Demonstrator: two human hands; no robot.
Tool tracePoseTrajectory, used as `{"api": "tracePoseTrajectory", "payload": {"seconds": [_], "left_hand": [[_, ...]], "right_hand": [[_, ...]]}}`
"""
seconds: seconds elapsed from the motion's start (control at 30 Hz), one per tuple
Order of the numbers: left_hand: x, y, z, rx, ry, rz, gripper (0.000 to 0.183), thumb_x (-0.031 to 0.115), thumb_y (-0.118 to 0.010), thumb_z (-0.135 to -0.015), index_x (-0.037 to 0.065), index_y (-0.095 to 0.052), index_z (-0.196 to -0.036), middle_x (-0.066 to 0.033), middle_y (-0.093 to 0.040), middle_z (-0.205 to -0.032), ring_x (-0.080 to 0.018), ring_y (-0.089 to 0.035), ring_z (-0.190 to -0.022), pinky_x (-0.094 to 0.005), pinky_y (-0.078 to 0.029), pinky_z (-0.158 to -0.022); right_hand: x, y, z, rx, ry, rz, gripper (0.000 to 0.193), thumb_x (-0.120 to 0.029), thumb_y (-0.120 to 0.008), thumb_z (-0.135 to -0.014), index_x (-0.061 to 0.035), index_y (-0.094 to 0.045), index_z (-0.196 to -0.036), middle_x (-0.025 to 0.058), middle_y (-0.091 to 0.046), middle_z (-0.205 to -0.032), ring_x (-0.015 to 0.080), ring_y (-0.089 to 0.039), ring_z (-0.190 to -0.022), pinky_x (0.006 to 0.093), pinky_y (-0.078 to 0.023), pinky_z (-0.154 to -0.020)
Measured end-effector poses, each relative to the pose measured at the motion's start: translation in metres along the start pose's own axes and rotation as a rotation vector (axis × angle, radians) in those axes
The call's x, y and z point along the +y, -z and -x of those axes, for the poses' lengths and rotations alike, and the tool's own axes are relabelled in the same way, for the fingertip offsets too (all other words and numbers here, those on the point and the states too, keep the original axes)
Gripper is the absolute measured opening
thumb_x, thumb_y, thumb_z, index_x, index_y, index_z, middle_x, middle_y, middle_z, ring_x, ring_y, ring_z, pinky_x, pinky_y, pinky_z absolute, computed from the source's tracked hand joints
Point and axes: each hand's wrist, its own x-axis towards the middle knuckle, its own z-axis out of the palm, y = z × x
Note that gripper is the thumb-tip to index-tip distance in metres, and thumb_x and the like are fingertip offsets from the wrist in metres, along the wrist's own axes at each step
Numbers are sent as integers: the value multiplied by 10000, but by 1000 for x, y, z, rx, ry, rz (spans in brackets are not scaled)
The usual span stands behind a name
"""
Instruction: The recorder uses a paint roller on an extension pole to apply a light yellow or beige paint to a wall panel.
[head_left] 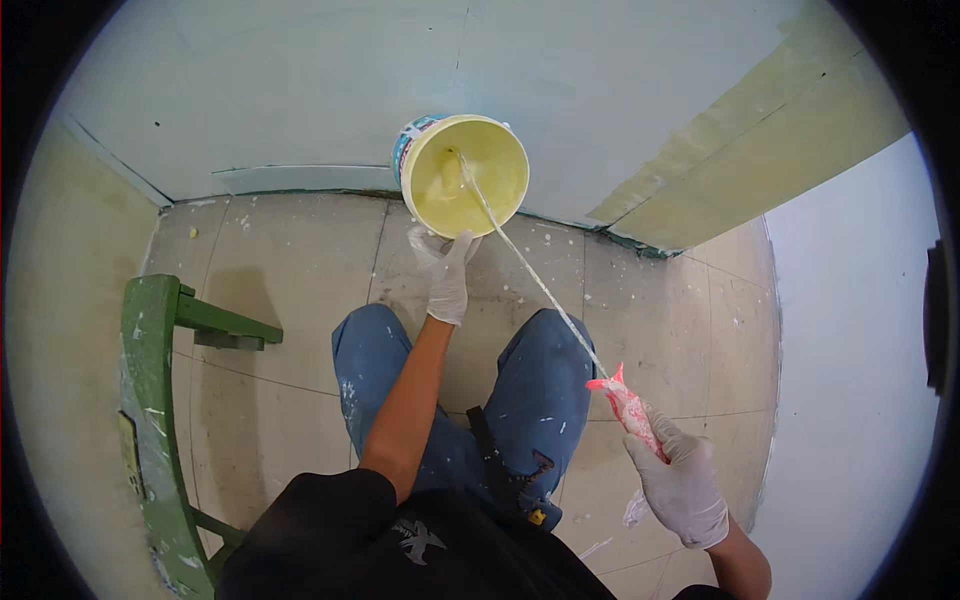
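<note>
A white bucket with yellow paint coating its inside is tipped toward me at the foot of the wall. My left hand, in a white glove, grips its near lower rim. My gloved right hand is closed around the pink, paint-smeared handle of a long-rod paint roller. Its thin paint-spattered rod slants up and left into the bucket. The roller head, covered in yellow paint, rests inside against the bucket's wall.
A green wooden stool or bench stands close on my left. The pale wall ahead has a yellow-painted band at right. A white panel bounds the right side. Paint drops dot the tiled floor.
</note>
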Motion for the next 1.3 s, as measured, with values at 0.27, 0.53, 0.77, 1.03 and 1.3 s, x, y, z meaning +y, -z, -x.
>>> {"api": "tracePoseTrajectory", "payload": {"seconds": [0.27, 0.53, 0.77, 1.03, 1.3], "left_hand": [[-5, 1, 3, -26, 4, 81, 462, -91, -636, -837, 78, -328, -1138, -112, -485, -1183, -209, -551, -1094, -416, -549, -948], [-13, 5, 8, -23, 18, 44, 432, -103, -604, -854, 62, -336, -1149, -123, -477, -1237, -234, -553, -1139, -476, -531, -982], [-15, 4, 11, -49, 10, 77, 420, -96, -607, -859, 69, -350, -1147, -117, -492, -1225, -216, -560, -1115, -461, -527, -986], [-22, 4, 9, 44, 65, -25, 438, -61, -646, -858, 83, -355, -1151, -106, -514, -1178, -202, -571, -1073, -408, -550, -902], [-25, 11, 7, 58, 65, 45, 449, -92, -615, -851, 71, -323, -1152, -126, -511, -1150, -221, -576, -1063, -440, -550, -955]], "right_hand": [[0, 2, -5, -209, -399, -484, 308, -162, -612, -934, -9, -634, -1200, -45, -493, -654, 16, -415, -538, 216, -365, -467], [-7, 5, -4, -271, -497, -628, 277, -165, -604, -945, -15, -640, -1176, -19, -502, -616, 26, -408, -445, 208, -334, -411], [6, -9, 3, -56, -140, -291, 365, -131, -647, -889, -16, -620, -1235, -6, -500, -612, 87, -494, -507, 280, -397, -453], [1, -2, 10, 348, 414, 586, 517, -100, -754, -777, -76, -620, -1276, 92, -549, -665, 214, -532, -492, 323, -419, -471], [10, 13, 4, 580, 614, 939, 584, -32, -713, -702, -172, -639, -1265, 57, -606, -928, 184, -545, -661, 324, -422, -519]]}}
